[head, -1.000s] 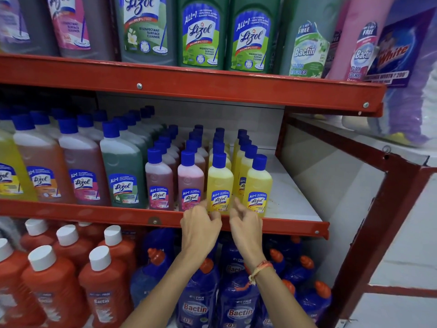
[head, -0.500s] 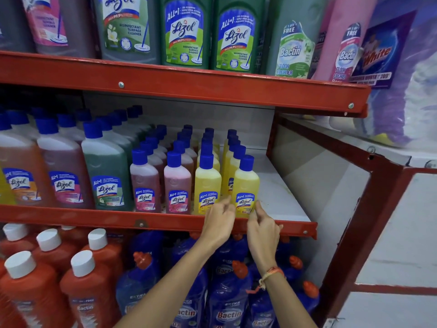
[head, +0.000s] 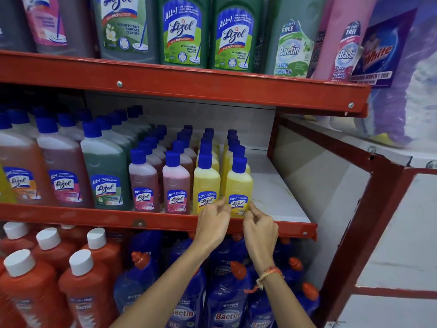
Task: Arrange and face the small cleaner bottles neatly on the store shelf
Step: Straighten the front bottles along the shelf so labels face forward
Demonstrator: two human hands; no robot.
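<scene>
Red shelf (head: 165,223) across mid-frame, packed with bottles at left, bare white board open at right up to the red upright post (head: 354,233). Both forearms rising from bottom centre. Left hand (head: 212,223) and right hand (head: 260,224) curled at the shelf lip, fingertips pinching either side of the rightmost front yellow bottle (head: 238,185), low at its label. Bottle upright at the front edge, just beside the second yellow bottle (head: 206,183), label forward. Thread band (head: 268,274) on right wrist.

Both forearms reach forward and upward; left hand (head: 212,224) and right hand (head: 260,227) raised close together, fingers loosely curled, thumbs inward.
</scene>
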